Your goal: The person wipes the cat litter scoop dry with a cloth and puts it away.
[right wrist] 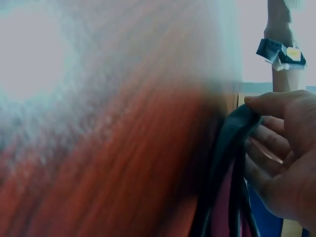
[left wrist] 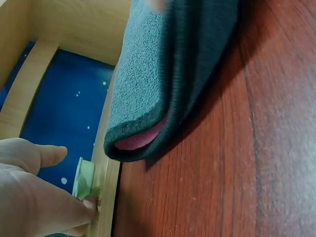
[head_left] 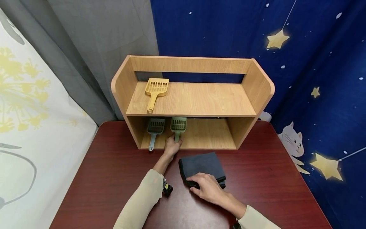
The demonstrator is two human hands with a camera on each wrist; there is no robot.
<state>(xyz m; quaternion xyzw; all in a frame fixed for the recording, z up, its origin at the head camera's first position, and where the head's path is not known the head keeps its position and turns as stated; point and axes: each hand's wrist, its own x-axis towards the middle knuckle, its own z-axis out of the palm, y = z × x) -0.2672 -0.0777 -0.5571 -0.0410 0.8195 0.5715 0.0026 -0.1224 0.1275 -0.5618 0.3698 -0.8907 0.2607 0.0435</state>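
Note:
A green slotted scoop [head_left: 178,124] lies on the lower shelf, its handle pointing toward the front edge. My left hand [head_left: 172,146] reaches to that handle. In the left wrist view the thumb [left wrist: 52,155] stands out straight, apart from the green scoop [left wrist: 84,178], while the other fingers touch near its base. A folded dark grey cloth [head_left: 203,163] with black edging lies on the table before the shelf. My right hand [head_left: 207,187] pinches its near edge; in the right wrist view the thumb meets the cloth's edge [right wrist: 234,131], with curled fingers behind it.
The wooden two-tier shelf [head_left: 191,115] stands at the back of the dark red table [head_left: 120,184]. A yellow scoop [head_left: 156,89] lies on its upper board. Left of the green scoop is a blue-grey scoop [head_left: 155,128]. Curtains [head_left: 206,28] hang behind.

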